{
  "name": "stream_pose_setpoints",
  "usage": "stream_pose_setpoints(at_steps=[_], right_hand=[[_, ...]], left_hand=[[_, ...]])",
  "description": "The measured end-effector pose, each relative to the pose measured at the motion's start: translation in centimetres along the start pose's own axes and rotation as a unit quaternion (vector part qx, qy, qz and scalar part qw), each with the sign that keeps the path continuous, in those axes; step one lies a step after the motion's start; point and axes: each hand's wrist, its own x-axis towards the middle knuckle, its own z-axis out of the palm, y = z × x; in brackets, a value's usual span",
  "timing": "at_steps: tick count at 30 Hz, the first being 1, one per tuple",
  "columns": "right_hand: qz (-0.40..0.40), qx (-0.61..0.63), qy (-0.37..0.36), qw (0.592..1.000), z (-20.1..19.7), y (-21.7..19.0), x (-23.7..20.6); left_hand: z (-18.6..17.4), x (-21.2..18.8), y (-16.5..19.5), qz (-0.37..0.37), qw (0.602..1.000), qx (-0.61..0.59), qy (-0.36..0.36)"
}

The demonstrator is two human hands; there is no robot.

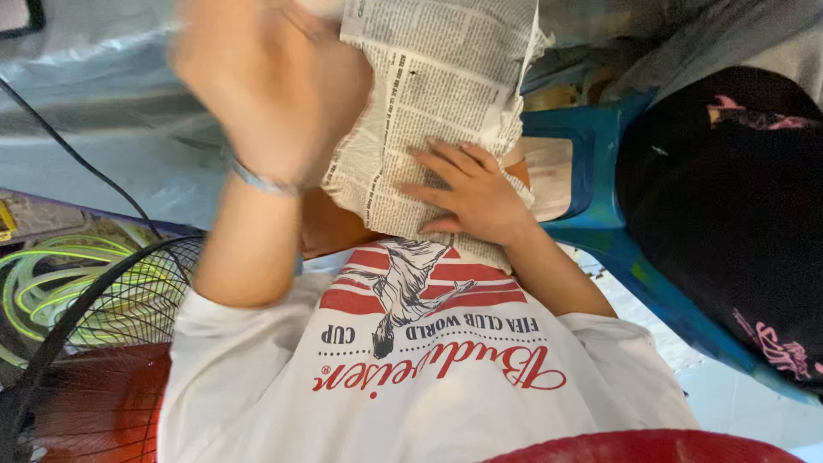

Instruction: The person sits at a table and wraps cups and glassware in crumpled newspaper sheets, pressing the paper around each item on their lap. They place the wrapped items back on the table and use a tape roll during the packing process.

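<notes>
- Right hand (467,195) spread flat, fingers fanned, pressed down on the newspaper (433,103); nothing pinched.
- Left hand (273,86) raised at the sheet's left edge, blurred; palm seemingly open with fingers close together. Cannot tell whether it touches the paper or grips it.
- Thin bracelet (261,182) on the left wrist.
- Newspaper lying over the lap, just above the white printed T-shirt (411,394), crumpled and bulging as if draped round something. Whatever sits under it is hidden; only an orange-brown surface (330,225) shows at its lower left.
- Step in hand, by the look: smoothing or wrapping the sheet, with one hand pinning it and the other working the edge. Judged early on, since the paper is loose at the top and right.
- Next move calling for steady pressure from the right hand so the sheet does not slip, and a firm hold on the free left edge. Thin paper already ragged at the top right corner, so likely to tear under a hard tug.
- Around: black wire fan guard (94,343) at lower left, blue plastic chair (600,146) at right, black garment with pink print (729,197) on it, dark cable (77,159) across a grey sheet (94,77).
</notes>
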Motion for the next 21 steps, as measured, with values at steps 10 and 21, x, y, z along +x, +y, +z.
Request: stream_pose_setpoints(at_steps=[10,21], right_hand=[[0.072,0.005,-0.016,0.997,0.7,-0.6,-4.4],[0.176,-0.027,0.096,0.979,1.7,2.1,-15.3]], left_hand=[[7.4,-11.1,6.4,0.065,0.963,-0.105,-0.238],[8.3,-12.6,5.0,0.092,0.970,-0.045,-0.218]])
